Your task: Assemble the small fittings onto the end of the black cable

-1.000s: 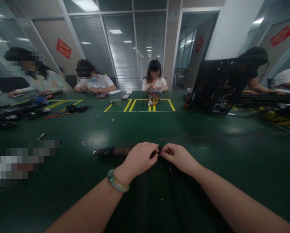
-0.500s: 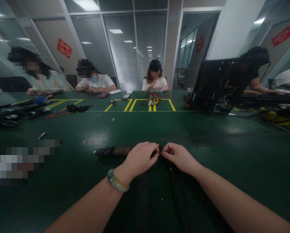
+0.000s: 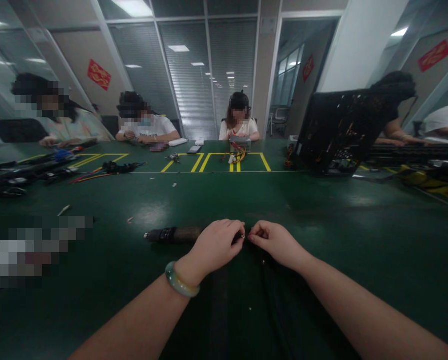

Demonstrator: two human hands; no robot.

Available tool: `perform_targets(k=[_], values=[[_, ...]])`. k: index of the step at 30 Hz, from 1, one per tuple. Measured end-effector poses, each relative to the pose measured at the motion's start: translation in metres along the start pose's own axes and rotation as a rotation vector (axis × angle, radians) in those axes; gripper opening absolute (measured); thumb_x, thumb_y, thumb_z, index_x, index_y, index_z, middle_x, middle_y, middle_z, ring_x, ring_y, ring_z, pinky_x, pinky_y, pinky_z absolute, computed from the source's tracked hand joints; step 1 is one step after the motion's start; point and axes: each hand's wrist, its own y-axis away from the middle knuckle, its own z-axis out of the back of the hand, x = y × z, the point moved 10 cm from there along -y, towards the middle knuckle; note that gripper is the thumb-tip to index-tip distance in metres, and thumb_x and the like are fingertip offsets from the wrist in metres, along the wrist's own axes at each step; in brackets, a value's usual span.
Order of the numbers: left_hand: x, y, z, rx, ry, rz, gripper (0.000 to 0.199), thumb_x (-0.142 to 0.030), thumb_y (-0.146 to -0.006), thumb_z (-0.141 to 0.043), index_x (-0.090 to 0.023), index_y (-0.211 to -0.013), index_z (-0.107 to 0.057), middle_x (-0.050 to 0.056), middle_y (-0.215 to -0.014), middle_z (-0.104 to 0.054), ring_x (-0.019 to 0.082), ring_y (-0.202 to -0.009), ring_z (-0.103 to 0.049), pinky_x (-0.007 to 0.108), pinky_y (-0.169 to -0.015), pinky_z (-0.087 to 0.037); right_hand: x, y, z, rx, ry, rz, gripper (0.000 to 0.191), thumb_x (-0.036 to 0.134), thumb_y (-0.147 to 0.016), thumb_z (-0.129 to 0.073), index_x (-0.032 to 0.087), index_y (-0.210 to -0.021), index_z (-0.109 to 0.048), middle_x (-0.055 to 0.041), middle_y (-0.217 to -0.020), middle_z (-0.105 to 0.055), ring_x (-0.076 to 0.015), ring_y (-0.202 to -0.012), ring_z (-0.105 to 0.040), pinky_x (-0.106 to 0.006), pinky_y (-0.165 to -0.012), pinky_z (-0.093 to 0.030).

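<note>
Green surface (image 3: 224,195) carries everything; the near middle is the work spot. Dark cable-like strip (image 3: 271,290) runs toward the wearer from just below the right hand (image 3: 276,243). Right thumb and index tips are together; can't tell if anything's in them. Left hand (image 3: 220,241) pinches nearly closed around a small dark part with a bright end (image 3: 243,236), right at the small gap between the hands. Driver-like tool (image 3: 186,234) lies behind the left hand, far end covered. Doing it well, I'd say: brace both wrists, line up the bright end first, small finger motions, light pinch.
</note>
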Motion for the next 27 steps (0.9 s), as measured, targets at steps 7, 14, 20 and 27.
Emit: perform_targets(k=[7,14,20,27], values=[[-0.0031,-0.0003,0.0026,0.0,0.011,-0.018,0.011,-0.023,-0.089,-0.055,-0.022,-0.1,-0.057,0.003,-0.109,-0.063,0.021,-0.1,-0.059,0.038,-0.088,-0.046,0.0006,0.0015,-0.0014,0.024,-0.025,-0.023,0.013,0.031,-0.087,-0.059,0.019,-0.088,-0.064,-0.0002,-0.08,-0.067,-0.015,-0.071,-0.061,-0.024,-0.059,-0.042],[0.0005,-0.0008,-0.0002,0.012,-0.009,0.014,0.012,-0.019,-0.086,-0.057,-0.021,-0.097,-0.055,0.003,-0.098,-0.063,0.021,-0.093,-0.06,0.036,-0.082,-0.047,-0.0028,0.0007,-0.0012,0.027,-0.013,-0.042,0.014,0.032,-0.087,-0.058,0.02,-0.089,-0.065,-0.0003,-0.083,-0.068,-0.0155,-0.072,-0.061,-0.025,-0.06,-0.043],[-0.0016,-0.0007,0.0024,-0.006,0.014,-0.004,0.012,-0.02,-0.087,-0.055,-0.021,-0.099,-0.055,0.002,-0.105,-0.063,0.021,-0.098,-0.059,0.037,-0.087,-0.046,-0.0017,0.0002,-0.0009,0.019,-0.019,-0.013,0.014,0.032,-0.087,-0.059,0.019,-0.088,-0.065,0.0002,-0.08,-0.067,-0.0151,-0.071,-0.061,-0.024,-0.06,-0.043],[-0.0006,-0.0001,0.0027,-0.01,0.003,0.018,0.012,-0.018,-0.086,-0.055,-0.021,-0.097,-0.054,0.003,-0.101,-0.063,0.021,-0.094,-0.061,0.037,-0.082,-0.048,-0.001,0.0,-0.0009,0.01,-0.001,-0.007,0.013,0.031,-0.086,-0.059,0.019,-0.087,-0.064,0.0002,-0.079,-0.067,-0.0144,-0.069,-0.06,-0.023,-0.057,-0.04]])
